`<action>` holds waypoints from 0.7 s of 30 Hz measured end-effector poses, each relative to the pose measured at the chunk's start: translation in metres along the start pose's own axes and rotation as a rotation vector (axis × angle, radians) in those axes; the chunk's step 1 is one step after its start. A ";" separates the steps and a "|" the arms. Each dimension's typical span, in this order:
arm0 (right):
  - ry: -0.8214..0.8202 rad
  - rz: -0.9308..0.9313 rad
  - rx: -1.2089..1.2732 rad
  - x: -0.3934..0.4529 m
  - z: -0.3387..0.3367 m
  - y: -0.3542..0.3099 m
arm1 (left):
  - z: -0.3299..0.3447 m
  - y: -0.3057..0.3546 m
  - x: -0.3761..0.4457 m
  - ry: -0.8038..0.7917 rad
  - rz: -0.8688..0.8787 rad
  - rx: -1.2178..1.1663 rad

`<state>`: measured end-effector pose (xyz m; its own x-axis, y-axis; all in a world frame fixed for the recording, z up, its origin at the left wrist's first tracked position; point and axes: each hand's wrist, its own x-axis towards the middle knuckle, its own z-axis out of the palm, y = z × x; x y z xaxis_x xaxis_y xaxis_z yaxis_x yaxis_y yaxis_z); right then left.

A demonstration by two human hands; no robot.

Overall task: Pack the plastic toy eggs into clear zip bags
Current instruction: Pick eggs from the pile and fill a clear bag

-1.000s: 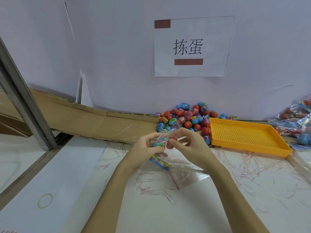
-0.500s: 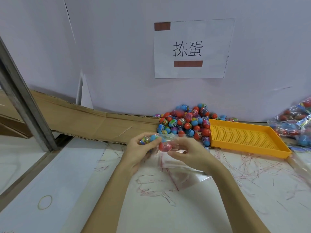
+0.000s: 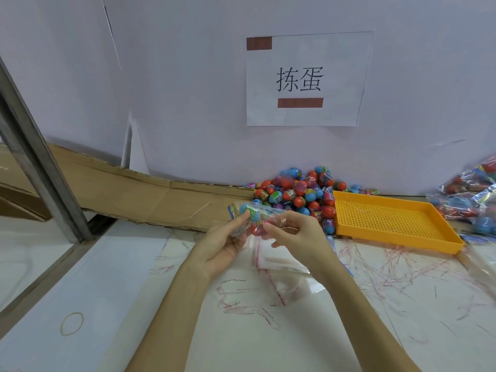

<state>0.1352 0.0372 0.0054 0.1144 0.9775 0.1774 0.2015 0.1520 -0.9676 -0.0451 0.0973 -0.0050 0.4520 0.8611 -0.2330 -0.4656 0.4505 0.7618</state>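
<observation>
Left hand cradles filled bag, fingers curled round its end. Right hand pinches the bag's other end; eggs between the hands.

Yellow tray, rubber band

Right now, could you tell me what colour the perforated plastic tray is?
Orange-yellow; the perforated plastic tray shows best in the head view.

A white paper sign taped to the wall reads "拣蛋" in black characters — a brown bar above left, another below. Print on the egg wrappers is too small to read.
</observation>
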 end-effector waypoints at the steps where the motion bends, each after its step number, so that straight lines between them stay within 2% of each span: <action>1: 0.009 0.023 0.066 -0.001 0.001 -0.001 | 0.000 0.001 -0.001 -0.010 -0.009 0.000; 4: 0.039 0.058 0.149 -0.004 0.004 -0.005 | -0.001 0.001 -0.002 -0.010 -0.009 -0.032; 8: 0.044 0.078 0.174 -0.005 0.007 -0.006 | 0.002 -0.003 0.001 0.069 0.029 -0.102; 11: 0.003 0.063 0.156 -0.006 0.009 -0.005 | 0.004 -0.005 0.002 0.080 0.042 -0.103; 15: -0.064 0.014 0.016 -0.007 0.009 -0.005 | 0.005 -0.007 0.001 0.071 0.022 -0.190; 17: -0.135 0.005 -0.071 -0.007 0.011 -0.006 | 0.007 -0.007 0.000 0.040 0.004 -0.199; 21: -0.252 0.019 -0.072 -0.010 0.017 -0.009 | 0.008 -0.010 0.002 0.003 0.012 -0.145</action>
<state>0.1153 0.0281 0.0094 -0.1251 0.9870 0.1005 0.2718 0.1316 -0.9533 -0.0332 0.0924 -0.0080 0.4438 0.8672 -0.2259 -0.5760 0.4691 0.6694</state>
